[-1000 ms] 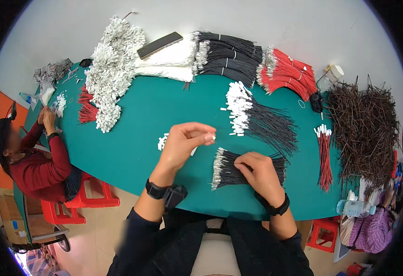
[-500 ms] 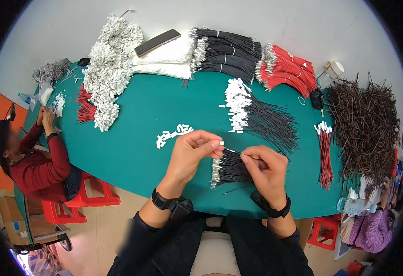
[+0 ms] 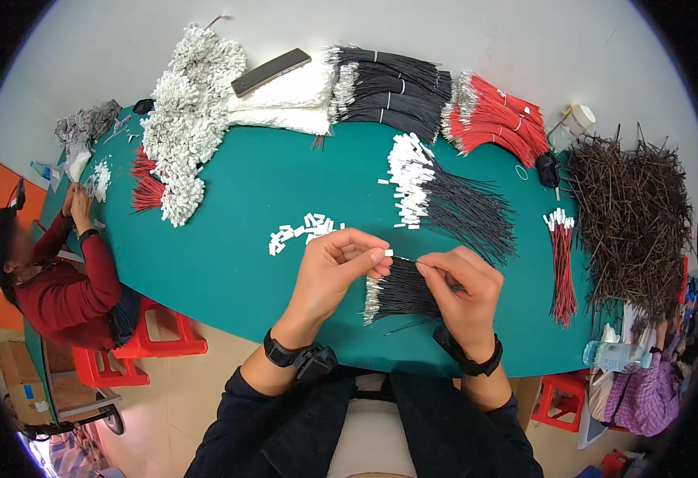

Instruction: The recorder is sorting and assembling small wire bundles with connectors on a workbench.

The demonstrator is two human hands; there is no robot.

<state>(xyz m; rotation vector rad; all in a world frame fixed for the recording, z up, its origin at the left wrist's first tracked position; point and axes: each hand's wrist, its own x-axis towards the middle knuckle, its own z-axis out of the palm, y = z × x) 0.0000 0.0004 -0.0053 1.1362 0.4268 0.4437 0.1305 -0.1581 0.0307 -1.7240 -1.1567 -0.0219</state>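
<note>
Between thumb and fingertips my left hand (image 3: 334,267) pinches a small white connector housing (image 3: 389,252). My right hand (image 3: 467,283) is closed on a thin black wire (image 3: 409,260), whose metal-tipped end points at the housing. The two look very close; I cannot tell whether the tip is inside. Under my hands lies a bundle of black wires (image 3: 400,296) with silvery ends facing left. Loose white housings (image 3: 291,234) are scattered just beyond my left hand. Farther off rests a fan of black wires (image 3: 468,209) with white housings (image 3: 409,179) on their ends.
Black wire bundles (image 3: 396,92), red wire bundles (image 3: 500,119) and a white heap (image 3: 193,103) line the back of the green table (image 3: 229,231). A dark brown pile (image 3: 631,223) and a plastic bottle (image 3: 613,356) stand right. A co-worker (image 3: 70,279) sits at the left.
Both hands have shifted very slightly to the right, still pinching the housing and the wire. The wire tip and housing remain close together.
</note>
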